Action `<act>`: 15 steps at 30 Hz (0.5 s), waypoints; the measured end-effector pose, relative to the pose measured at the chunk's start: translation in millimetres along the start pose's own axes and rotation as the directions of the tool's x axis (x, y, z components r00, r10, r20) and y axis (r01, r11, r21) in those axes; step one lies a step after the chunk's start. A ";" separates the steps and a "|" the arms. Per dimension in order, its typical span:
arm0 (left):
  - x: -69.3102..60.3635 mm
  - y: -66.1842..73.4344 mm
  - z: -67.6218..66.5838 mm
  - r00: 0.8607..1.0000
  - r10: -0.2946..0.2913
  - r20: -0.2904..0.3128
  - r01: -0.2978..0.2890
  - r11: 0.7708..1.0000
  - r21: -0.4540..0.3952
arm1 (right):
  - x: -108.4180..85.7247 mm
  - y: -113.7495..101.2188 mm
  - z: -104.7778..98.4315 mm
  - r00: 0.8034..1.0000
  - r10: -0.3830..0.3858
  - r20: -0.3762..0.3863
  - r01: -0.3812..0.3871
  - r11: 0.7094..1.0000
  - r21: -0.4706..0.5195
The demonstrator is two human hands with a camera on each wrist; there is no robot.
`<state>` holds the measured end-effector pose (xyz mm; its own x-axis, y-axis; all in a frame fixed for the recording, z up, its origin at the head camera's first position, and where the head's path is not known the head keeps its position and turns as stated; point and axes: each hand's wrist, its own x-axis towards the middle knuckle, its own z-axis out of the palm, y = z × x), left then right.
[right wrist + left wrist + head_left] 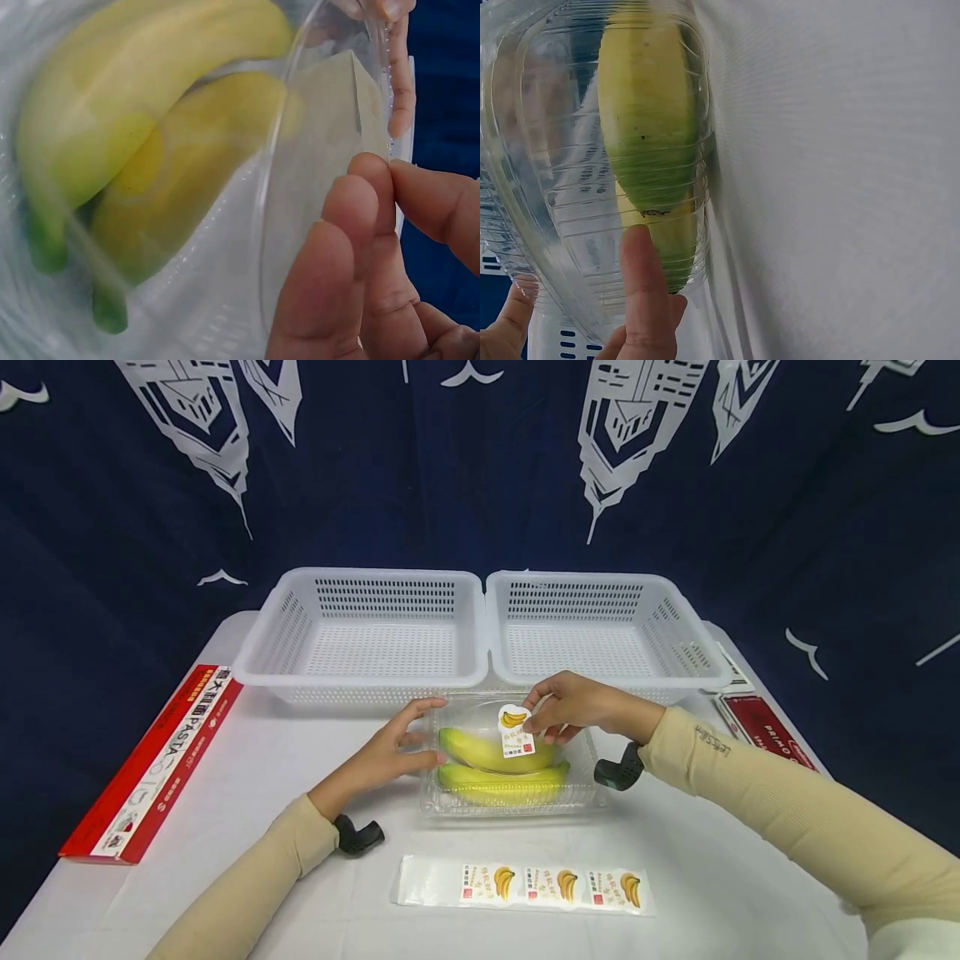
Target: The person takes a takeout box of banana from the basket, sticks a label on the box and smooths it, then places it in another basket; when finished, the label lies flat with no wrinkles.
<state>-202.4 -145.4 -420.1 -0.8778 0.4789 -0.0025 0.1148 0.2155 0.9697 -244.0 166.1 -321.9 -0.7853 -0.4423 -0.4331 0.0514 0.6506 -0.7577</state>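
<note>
A clear plastic box with bananas inside stands before the baskets; its lid is down over them. My right hand pinches a white banana sticker between thumb and finger, above the lid. In the right wrist view the pinching hand is beside the lid, the bananas showing through the plastic. My left hand rests on the box's left side, fingers spread; the left wrist view shows a finger of that hand against the clear wall, beside a banana.
Two white baskets stand side by side behind the box. A backing strip with several banana stickers lies in front. A red pasta box is at the left, and a dark red box at the right.
</note>
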 end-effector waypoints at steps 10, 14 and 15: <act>0.5 -1.0 0.1 1.000 0.001 0.017 0.000 1.000 -0.028 | 4.1 -2.7 4.1 1.000 -0.013 -0.015 0.012 0.999 -0.052; 0.1 -0.3 0.9 1.000 0.000 0.021 0.000 0.999 -0.044 | 4.0 -3.2 6.7 0.999 -0.031 -0.024 0.030 0.998 -0.061; -0.2 0.1 1.1 1.000 0.000 0.022 0.000 0.999 -0.044 | 4.3 -3.2 7.2 0.999 -0.035 -0.026 0.033 0.998 -0.062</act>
<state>-201.7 -144.6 -420.2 -0.8675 0.4974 -0.0073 0.0936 0.1777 0.9796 -243.1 157.6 -324.9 -0.8021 -0.4488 -0.3939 -0.0130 0.6726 -0.7399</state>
